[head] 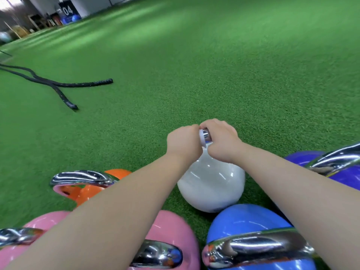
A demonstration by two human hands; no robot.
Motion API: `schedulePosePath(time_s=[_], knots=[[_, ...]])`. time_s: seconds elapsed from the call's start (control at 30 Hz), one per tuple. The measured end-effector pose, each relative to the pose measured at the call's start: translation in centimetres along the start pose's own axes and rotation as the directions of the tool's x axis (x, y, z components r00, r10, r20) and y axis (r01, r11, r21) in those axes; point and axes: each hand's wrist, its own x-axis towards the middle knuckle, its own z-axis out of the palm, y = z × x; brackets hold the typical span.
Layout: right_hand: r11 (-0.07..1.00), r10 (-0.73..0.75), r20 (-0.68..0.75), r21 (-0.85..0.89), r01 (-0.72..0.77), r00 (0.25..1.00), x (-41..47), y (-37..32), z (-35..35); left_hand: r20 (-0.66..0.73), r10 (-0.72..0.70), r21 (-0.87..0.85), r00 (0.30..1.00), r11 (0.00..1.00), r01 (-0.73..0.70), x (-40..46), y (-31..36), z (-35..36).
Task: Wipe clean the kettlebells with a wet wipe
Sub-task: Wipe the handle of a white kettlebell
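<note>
A white kettlebell (211, 184) stands on the green turf in front of me. Its chrome handle (206, 135) shows between my two hands. My left hand (183, 141) curls round the handle's left side, and a bit of white wipe (201, 140) shows at its fingers. My right hand (220, 139) grips the handle's right side. Nearer to me stand a pink kettlebell (171, 227), a light blue one (243, 219), an orange one (87, 193) and a dark blue one (342, 176), all with chrome handles.
Two black battle rope ends (58, 84) lie on the turf (194, 65) at the left. Gym gear, a blue exercise ball and a black "04" sign (67, 10) stand along the far wall at the top left.
</note>
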Motion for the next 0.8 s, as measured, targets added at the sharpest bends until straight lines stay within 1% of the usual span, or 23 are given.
schedulePosePath(time_s=[0.07, 0.1, 0.13, 0.2, 0.23, 0.27, 0.33, 0.37, 0.4, 0.47, 0.57, 0.6, 0.63, 0.7, 0.8], knots=[[0.983, 0.041, 0.018, 0.179, -0.043, 0.999, 0.2, 0.4, -0.2, 0.061, 0.011, 0.06, 0.998, 0.998, -0.015, 0.6, 1.6, -0.8], [0.954, 0.056, 0.04, 0.292, -0.065, 0.998, 0.3, 0.6, -0.4, 0.076, 0.007, 0.07, 0.997, 0.998, -0.013, 0.6, 2.4, -1.1], [0.916, 0.068, 0.048, 0.394, -0.082, 0.997, 0.3, 1.0, -0.7, 0.078, 0.007, 0.075, 0.997, 0.997, -0.013, 0.7, 3.1, -1.1], [0.851, 0.11, 0.009, 0.516, -0.099, 0.994, 0.1, 2.0, -1.4, 0.058, 0.021, 0.062, 0.998, 0.998, -0.025, 0.6, 3.8, -1.1], [0.842, 0.138, -0.005, 0.526, -0.114, 0.99, 0.1, 2.6, -1.6, 0.037, 0.035, 0.055, 0.999, 0.998, -0.037, 0.5, 3.7, -1.0], [0.867, 0.157, 0.003, 0.478, -0.14, 0.988, 0.0, 3.3, -1.7, 0.011, 0.059, 0.056, 0.998, 0.997, -0.06, 0.5, 3.3, -0.9], [0.944, 0.156, 0.113, 0.275, -0.182, 0.981, -0.6, 4.5, -1.3, -0.027, 0.121, 0.066, 0.992, 0.991, -0.119, 0.5, 2.3, -0.6], [0.956, 0.164, 0.169, 0.214, -0.199, 0.972, -1.0, 4.8, -0.9, -0.039, 0.143, 0.065, 0.989, 0.988, -0.14, 0.4, 1.8, -0.5], [0.957, 0.174, 0.207, 0.196, -0.215, 0.963, -1.2, 5.1, -0.4, -0.053, 0.144, 0.051, 0.988, 0.989, -0.141, 0.3, 1.1, -0.3], [0.949, 0.189, 0.224, 0.209, -0.237, 0.956, -1.4, 5.4, 0.0, -0.074, 0.077, -0.015, 0.994, 0.997, -0.078, -0.1, -0.4, 0.3], [0.954, 0.187, 0.227, 0.189, -0.232, 0.956, -1.4, 5.2, 0.0, -0.062, -0.093, -0.211, 0.994, 0.974, 0.078, -0.9, -2.3, 1.4], [0.954, 0.189, 0.225, 0.19, -0.233, 0.956, -1.4, 5.2, 0.0, -0.056, -0.127, -0.255, 0.99, 0.961, 0.109, -1.2, -2.7, 1.6], [0.95, 0.194, 0.22, 0.199, -0.239, 0.956, -1.4, 5.2, 0.1, -0.046, -0.139, -0.262, 0.989, 0.957, 0.123, -1.2, -2.8, 1.6], [0.941, 0.202, 0.237, 0.222, -0.255, 0.95, -1.4, 5.4, 0.2, -0.014, -0.107, -0.162, 0.994, 0.981, 0.103, -1.1, -2.4, 1.1], [0.917, 0.202, 0.322, 0.269, -0.294, 0.925, -1.6, 5.5, -0.7, 0.047, -0.001, 0.083, 0.999, 0.997, -0.003, -0.3, -0.3, -0.3]])
